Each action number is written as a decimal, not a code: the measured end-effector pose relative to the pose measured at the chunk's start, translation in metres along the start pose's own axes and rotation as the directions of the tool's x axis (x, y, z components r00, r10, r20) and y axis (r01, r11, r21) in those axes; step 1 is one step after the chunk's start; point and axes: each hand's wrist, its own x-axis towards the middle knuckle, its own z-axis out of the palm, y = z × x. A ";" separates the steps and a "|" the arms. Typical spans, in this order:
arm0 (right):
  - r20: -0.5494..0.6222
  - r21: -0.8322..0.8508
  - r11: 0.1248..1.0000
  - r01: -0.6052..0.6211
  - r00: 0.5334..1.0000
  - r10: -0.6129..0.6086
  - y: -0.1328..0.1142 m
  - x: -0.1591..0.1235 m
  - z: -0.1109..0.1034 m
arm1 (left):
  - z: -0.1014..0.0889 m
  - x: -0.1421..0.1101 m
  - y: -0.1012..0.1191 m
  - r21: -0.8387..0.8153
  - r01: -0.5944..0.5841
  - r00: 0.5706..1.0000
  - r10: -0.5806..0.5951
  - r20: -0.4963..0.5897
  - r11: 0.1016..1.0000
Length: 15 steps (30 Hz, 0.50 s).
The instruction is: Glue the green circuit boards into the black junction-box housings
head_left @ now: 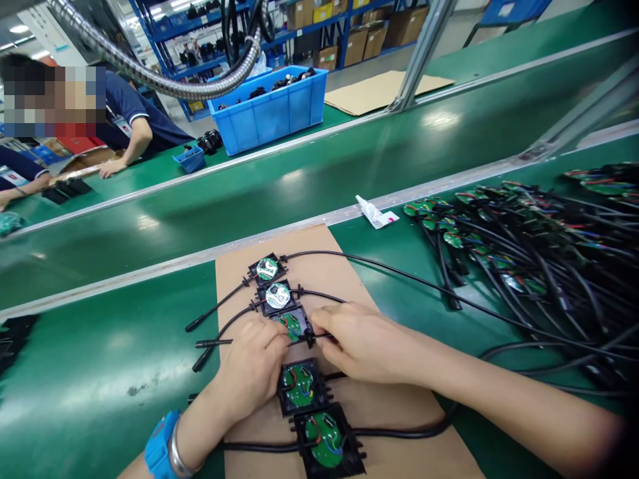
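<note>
right hand (362, 337) pinching the slim black cable (318, 336), left hand (253, 358) at the middle square black plastic housing (293, 323) on brown cardboard (399, 459) — left grip unclear. keep the cable straight, unstrained.

The bench (124, 359) is smooth, glossy green; on it lies matt brown cardboard (399, 459). The square cases (352, 459) look like black plastic, and their green circuit boards (327, 456) shine. Black cables (399, 434) look smooth and rubbery. The hose (164, 85) is ribbed, shiny metal, the bin (274, 116) smooth blue plastic, the bracelet (176, 452) polished metal, the tube (374, 214) crumpled white.
</note>
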 end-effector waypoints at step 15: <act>0.133 0.016 0.997 -0.071 0.989 0.068 0.011 0.019 0.001 | 0.001 0.002 0.000 -0.032 -0.013 1.000 0.012 -0.022 0.999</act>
